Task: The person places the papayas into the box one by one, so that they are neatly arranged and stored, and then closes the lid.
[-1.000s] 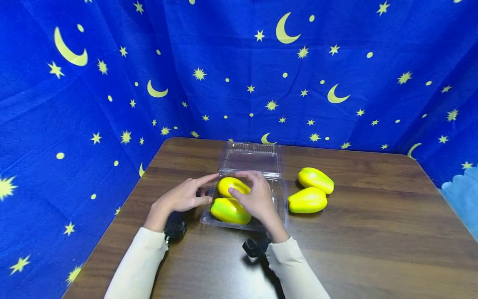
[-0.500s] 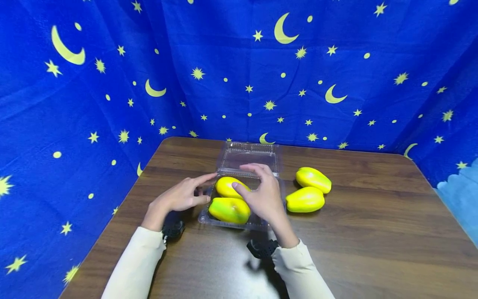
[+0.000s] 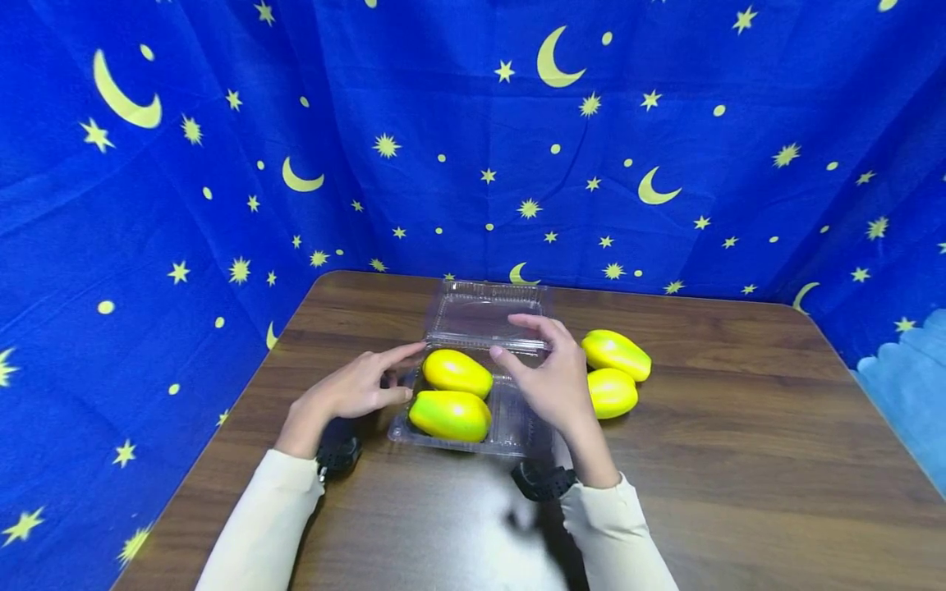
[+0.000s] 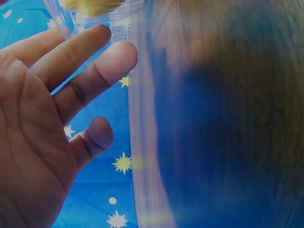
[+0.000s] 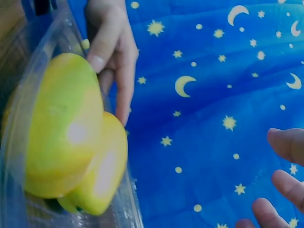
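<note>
In the head view, two yellow papayas lie side by side in the left part of a clear plastic clamshell box (image 3: 508, 414). The nearer papaya (image 3: 449, 416) has a greenish tinge; the farther papaya (image 3: 456, 373) sits just behind it. My left hand (image 3: 351, 390) is at the box's left edge, thumb and forefinger spread and touching or close to its rim. Over the right side of the box hovers my right hand (image 3: 556, 377), its fingers apart and holding nothing. The right wrist view shows both papayas and my left hand (image 5: 114, 52) beyond them.
Two more papayas rest on the wooden table (image 3: 739, 435) right of the box: a far papaya (image 3: 617, 355) and a near papaya (image 3: 615, 394), partly hidden by my right hand. The raised lid (image 3: 484, 316) lies back behind the box. A blue star-patterned curtain (image 3: 443, 197) surrounds the table.
My right hand has drawn away to the right from the two papayas in the box, which stay in place. My left hand has kept its place at the box's left edge.
</note>
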`<action>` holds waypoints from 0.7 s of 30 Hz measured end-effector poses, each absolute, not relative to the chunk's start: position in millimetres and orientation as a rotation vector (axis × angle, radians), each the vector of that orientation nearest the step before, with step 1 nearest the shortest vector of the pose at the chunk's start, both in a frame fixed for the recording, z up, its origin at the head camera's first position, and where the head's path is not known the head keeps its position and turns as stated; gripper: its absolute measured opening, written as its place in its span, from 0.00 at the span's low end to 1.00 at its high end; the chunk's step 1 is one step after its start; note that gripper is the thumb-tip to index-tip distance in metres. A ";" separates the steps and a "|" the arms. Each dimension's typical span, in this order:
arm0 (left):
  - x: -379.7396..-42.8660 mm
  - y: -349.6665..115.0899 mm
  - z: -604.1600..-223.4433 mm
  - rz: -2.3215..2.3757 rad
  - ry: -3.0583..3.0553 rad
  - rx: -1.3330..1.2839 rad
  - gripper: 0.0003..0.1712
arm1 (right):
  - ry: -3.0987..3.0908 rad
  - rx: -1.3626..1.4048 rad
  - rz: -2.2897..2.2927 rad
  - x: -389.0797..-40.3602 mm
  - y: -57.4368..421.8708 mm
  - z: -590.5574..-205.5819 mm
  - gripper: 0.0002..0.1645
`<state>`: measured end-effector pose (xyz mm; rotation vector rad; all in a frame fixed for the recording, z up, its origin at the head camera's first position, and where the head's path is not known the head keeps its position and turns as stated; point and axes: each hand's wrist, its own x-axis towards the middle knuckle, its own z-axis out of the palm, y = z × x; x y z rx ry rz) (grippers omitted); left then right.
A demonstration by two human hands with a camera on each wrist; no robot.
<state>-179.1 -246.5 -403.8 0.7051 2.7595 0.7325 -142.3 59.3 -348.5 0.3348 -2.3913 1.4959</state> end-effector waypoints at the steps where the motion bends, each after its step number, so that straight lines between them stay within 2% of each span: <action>1: -179.2 -246.6 -404.0 0.731 2.763 0.707 0.43 | -2.385 0.328 1.494 -142.5 61.3 -348.2 0.27; 21: -178.9 -246.0 -405.4 0.746 2.772 0.731 0.43 | -2.379 0.181 1.425 -152.5 123.4 -356.8 0.27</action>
